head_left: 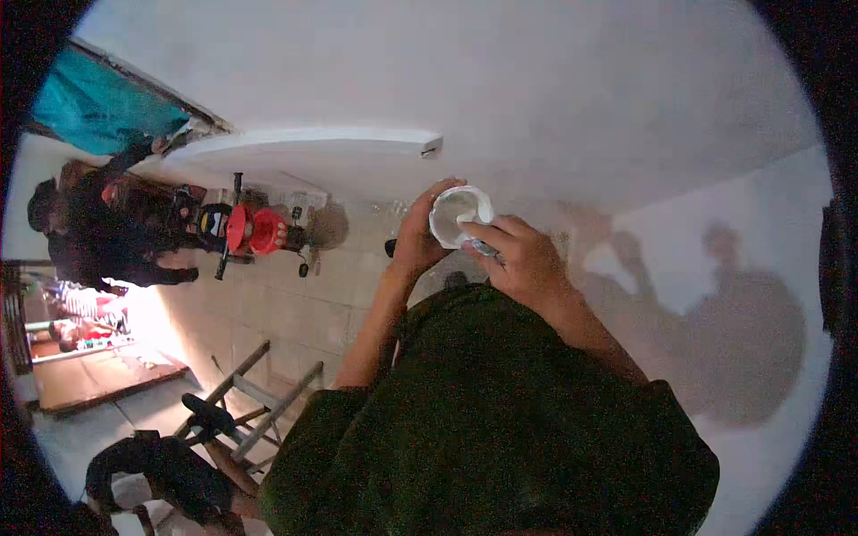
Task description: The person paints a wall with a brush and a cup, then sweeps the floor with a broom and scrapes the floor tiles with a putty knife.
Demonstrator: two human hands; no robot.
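My left hand (418, 234) is wrapped around the side of a round white tub (444, 223), held with its mouth facing me. White paste-like material clings to the tub's rim and inside. My right hand (527, 261) is closed on a small tool with a grey-blue handle (485, 249) at the tub's right edge. The tool's front end reaches toward the tub's mouth; fingers and white material partly hide it, so its exact kind does not show. Both hands are in front of my dark green shirt, close to the pale wall (572, 98).
A red child's tricycle (239, 229) stands on the tiled floor (331, 304) to the left. Beyond it is a person in dark clothes (98, 223). A wooden stand or ladder (259, 384) and another person (161, 473) are at lower left. A white ledge-like edge (313, 139) juts from the wall.
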